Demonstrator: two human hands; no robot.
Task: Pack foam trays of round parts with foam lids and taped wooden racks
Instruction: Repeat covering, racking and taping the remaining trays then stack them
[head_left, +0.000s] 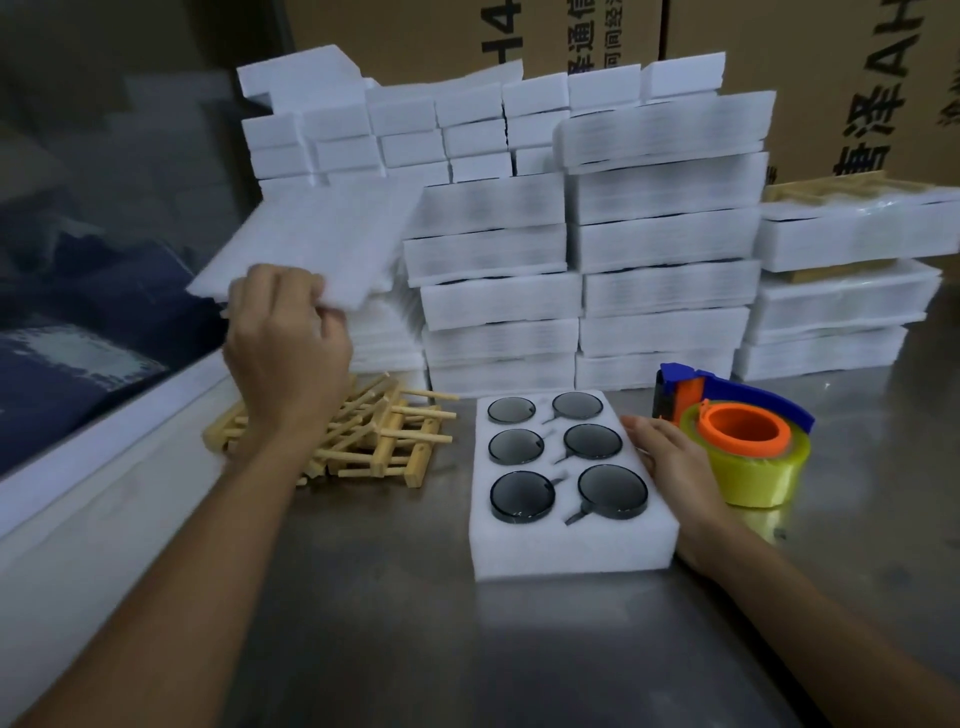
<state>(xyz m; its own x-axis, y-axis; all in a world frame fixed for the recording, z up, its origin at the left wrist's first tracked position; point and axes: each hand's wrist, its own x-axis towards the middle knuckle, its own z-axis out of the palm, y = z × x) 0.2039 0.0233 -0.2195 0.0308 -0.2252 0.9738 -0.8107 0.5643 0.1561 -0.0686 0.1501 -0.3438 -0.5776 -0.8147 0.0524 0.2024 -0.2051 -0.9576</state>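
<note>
Progress, as I judge it: early in this unit. One tray is loaded, its lid is in hand but not yet seated, and racks and tape remain untouched.

1. Brown cardboard cartons with printed characters (779, 78), across the top of the frame: room backdrop. Dark glass or panelling fills the upper left; I cannot tell what lies behind it.
2. Grey brushed-metal tabletop (389, 623), lower half of the frame: the work surface, with a pale ledge along its left edge.
3. Stacks of white foam blocks and trays (660, 260), centre: stock awaiting packing, as far as I can read them.
4. Wrapped white foam packs with wooden racks on them (852, 234), right edge: these look finished.
5. White rectangular foam tray (571, 551), lower centre, flat on the table: six round dark grey parts (613, 491) seated in two columns, uncovered.
6. Thin white foam lid sheet (311, 244), left of centre, blurred, tilted in the air, well apart from the tray.
7. Heap of pale wooden slatted racks (384, 436), left of the tray: none applied.
8. Blue and orange tape dispenser with yellow tape roll (743, 447), just right of the tray: idle.
9. My left hand (285, 338) pinches the lid's near corner.
10. My right hand (670, 457), fingers straight, rests against the tray's right edge.
</note>
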